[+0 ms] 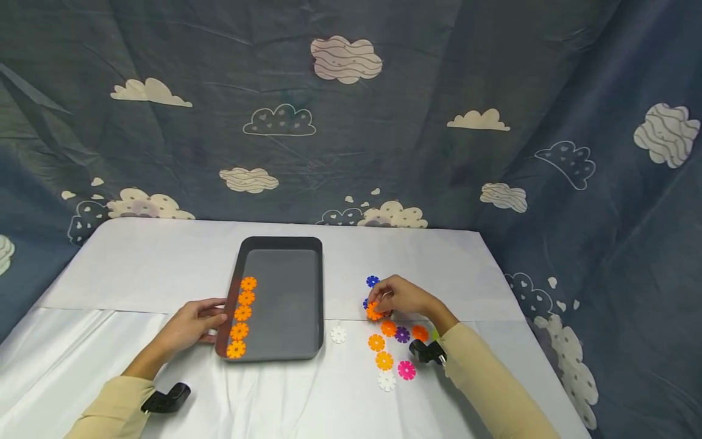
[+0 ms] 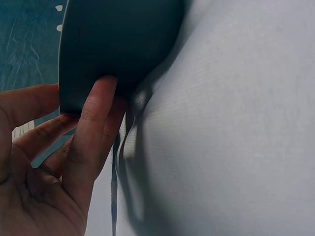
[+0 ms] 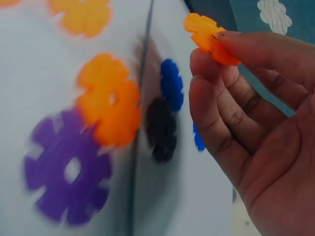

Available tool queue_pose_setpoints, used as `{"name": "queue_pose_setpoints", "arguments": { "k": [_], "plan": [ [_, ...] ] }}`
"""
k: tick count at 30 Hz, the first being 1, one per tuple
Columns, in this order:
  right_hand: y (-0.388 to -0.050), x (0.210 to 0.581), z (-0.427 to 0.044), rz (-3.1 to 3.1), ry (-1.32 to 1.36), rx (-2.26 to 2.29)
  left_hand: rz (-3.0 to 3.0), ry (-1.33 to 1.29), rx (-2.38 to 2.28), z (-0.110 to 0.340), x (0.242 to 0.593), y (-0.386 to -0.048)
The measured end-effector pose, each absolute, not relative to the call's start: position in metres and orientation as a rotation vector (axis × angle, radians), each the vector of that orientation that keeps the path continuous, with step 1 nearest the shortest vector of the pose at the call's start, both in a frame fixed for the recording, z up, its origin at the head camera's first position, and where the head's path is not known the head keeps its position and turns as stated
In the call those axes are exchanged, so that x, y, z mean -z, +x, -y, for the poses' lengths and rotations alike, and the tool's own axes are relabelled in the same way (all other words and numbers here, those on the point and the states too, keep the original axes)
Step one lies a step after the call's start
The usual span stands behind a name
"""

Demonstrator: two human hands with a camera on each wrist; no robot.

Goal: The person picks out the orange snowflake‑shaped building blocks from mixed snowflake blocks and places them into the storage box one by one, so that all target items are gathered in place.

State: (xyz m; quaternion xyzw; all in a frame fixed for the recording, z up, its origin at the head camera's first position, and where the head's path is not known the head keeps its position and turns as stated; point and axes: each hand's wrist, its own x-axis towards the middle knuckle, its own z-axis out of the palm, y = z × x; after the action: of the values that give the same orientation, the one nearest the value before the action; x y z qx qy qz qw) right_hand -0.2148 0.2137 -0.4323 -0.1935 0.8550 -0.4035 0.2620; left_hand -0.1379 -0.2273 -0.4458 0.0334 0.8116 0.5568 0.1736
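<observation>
A dark grey rectangular tray (image 1: 285, 299) lies on the white cloth, with several orange flower-shaped discs (image 1: 243, 313) in a column along its left side. At the tray's left edge my left hand (image 1: 194, 323) grips the rim; in the left wrist view the fingers lie against the outer wall (image 2: 123, 44). My right hand (image 1: 403, 297) pinches one orange flower-shaped disc (image 3: 209, 39) between thumb and fingertips, above the cloth right of the tray. Below it lie a loose orange disc (image 3: 109, 101) and a purple disc (image 3: 69, 167).
Loose flower discs are scattered right of the tray: blue (image 1: 373, 281), white (image 1: 338, 334), yellow-orange (image 1: 384, 361), pink (image 1: 406, 370) and a partly hidden green one (image 1: 435, 335). A dark cloud-patterned curtain (image 1: 384, 152) hangs behind the table.
</observation>
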Motion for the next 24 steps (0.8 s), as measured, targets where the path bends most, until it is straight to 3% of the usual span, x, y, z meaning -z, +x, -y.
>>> {"name": "queue_pose_setpoints", "arguments": {
  "k": [9,24],
  "plan": [
    [-0.239,0.42,-0.177,-2.317,-0.654,1.159,-2.297,0.065,-1.581,0.228,0.446,-0.139],
    [-0.281,0.405,-0.099,-2.27,-0.648,1.271,-2.291,0.079,-1.586,0.228,0.442,-0.139]
  ]
}}
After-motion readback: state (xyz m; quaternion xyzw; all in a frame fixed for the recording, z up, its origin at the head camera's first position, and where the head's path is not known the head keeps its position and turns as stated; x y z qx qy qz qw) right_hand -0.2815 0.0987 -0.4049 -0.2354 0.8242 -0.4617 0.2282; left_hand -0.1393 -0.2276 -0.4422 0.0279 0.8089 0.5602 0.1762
